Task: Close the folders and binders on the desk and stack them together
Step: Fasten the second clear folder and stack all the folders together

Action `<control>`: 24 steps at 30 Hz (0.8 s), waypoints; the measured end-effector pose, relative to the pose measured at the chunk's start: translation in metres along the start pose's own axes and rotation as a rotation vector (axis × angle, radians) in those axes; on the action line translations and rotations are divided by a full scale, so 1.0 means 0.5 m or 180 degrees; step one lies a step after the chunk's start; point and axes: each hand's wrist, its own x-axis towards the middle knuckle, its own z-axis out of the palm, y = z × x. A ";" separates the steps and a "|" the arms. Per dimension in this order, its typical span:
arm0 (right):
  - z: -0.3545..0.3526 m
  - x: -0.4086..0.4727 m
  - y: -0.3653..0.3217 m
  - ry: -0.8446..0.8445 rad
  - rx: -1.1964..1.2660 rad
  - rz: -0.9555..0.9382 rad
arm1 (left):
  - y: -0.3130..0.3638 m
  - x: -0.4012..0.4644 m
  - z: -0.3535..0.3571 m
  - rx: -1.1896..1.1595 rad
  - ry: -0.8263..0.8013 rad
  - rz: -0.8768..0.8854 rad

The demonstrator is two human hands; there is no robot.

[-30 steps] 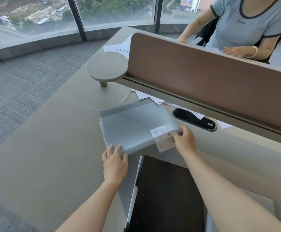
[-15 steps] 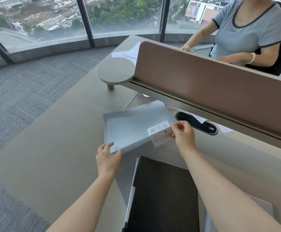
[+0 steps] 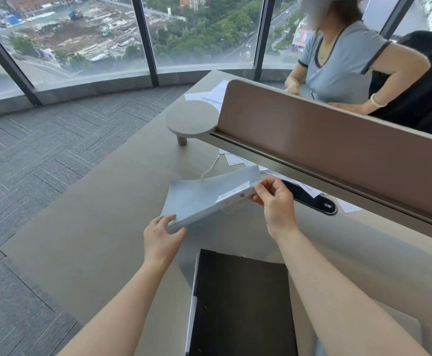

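Note:
A pale blue-grey folder (image 3: 204, 199) with a white label near its right edge is lifted off the desk and tilted, its near edge raised. My left hand (image 3: 162, 236) grips its near left corner. My right hand (image 3: 276, 201) pinches its right edge by the label. A closed black binder (image 3: 240, 304) lies flat on the desk just in front of me, below both hands. A light grey folder (image 3: 402, 327) peeks out at the lower right, mostly hidden by my right arm.
A brown divider panel (image 3: 338, 142) runs along the back of the beige desk (image 3: 94, 240), with a dark cable slot (image 3: 312, 199) and loose papers (image 3: 232, 158) at its foot. A round raised shelf (image 3: 191, 119) stands at the panel's left end. Another person sits beyond the divider.
The blue-grey folder has been lifted from lying flat on the desk and tilted up in both hands. The camera view has risen and shifted.

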 end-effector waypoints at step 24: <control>-0.051 -0.160 -0.196 -0.0021 0.0463 -0.1103 | 0.240 -0.118 -0.028 0.0656 0.0724 0.1997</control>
